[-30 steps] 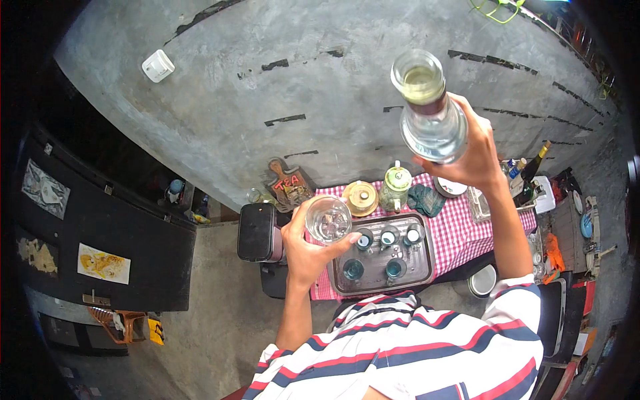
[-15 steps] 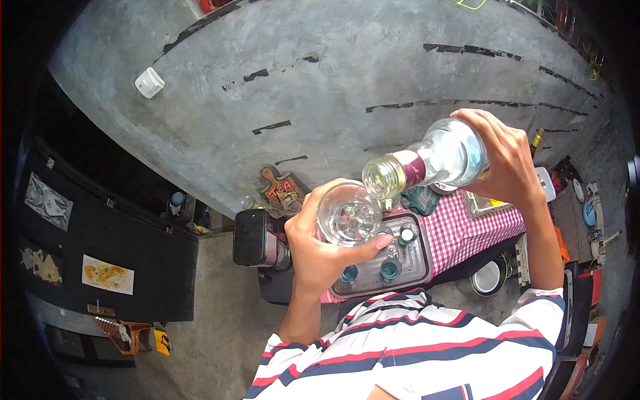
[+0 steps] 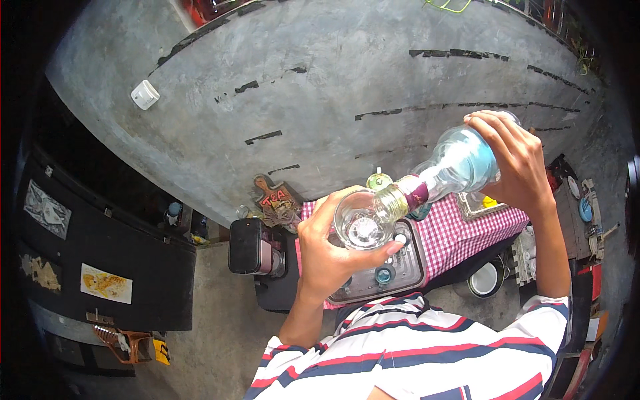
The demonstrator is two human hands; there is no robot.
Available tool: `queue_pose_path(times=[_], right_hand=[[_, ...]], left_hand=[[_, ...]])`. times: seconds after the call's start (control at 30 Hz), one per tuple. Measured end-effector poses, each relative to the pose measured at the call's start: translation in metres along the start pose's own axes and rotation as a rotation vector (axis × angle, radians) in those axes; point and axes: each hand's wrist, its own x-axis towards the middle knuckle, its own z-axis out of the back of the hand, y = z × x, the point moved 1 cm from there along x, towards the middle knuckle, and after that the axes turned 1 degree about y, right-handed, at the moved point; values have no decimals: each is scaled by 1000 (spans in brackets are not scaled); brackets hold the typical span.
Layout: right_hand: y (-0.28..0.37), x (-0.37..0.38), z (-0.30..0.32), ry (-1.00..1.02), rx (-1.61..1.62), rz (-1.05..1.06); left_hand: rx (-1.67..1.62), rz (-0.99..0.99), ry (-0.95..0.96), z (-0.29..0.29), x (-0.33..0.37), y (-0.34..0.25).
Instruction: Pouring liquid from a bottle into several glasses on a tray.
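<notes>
My left hand (image 3: 327, 250) is wrapped round a clear drinking glass (image 3: 360, 225), its thumb stretched along the near side. Clear liquid seems to lie in the bottom of the glass. With my right hand (image 3: 513, 160) I grip the wide base of a clear glass bottle (image 3: 453, 163), which is tilted down to the left. A dark red band circles its neck, and its mouth meets the right rim of the glass. Below my hands is a metal tray (image 3: 415, 273) with small bluish glasses (image 3: 385, 274) on it, partly hidden by my left hand.
A red-checked cloth (image 3: 447, 230) covers the table. At its left stand a black appliance (image 3: 248, 247) and a wooden board (image 3: 277, 200). A second tray (image 3: 472, 208) with something yellow lies at the right. A white bucket (image 3: 485, 279) is on the floor, and a grey wall (image 3: 320, 80) rises behind.
The bottle's mouth has come to the rim of the glass, and its base has shifted right. My left hand has moved the glass slightly right and down.
</notes>
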Motion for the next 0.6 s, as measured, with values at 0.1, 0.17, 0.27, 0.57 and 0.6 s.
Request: queue_pose_path(times=[0.1,0.17,0.27,0.57,0.6], right_hand=[[-1,-1,5,17,-26,10],[-2,-4,7,41,-59,22],[-3,-8,10,63,-53,17],[-4,-14,16,89,-86,32],[-4,-14,16,90,-86,32]], left_hand=[[28,-14,29,-3,0,0],[8,5,42,-5,-1,-1],[-26,37,54,-10,-2,-2],[43,11,103,-14,-11,3],[44,20,103,-14,-11,3]])
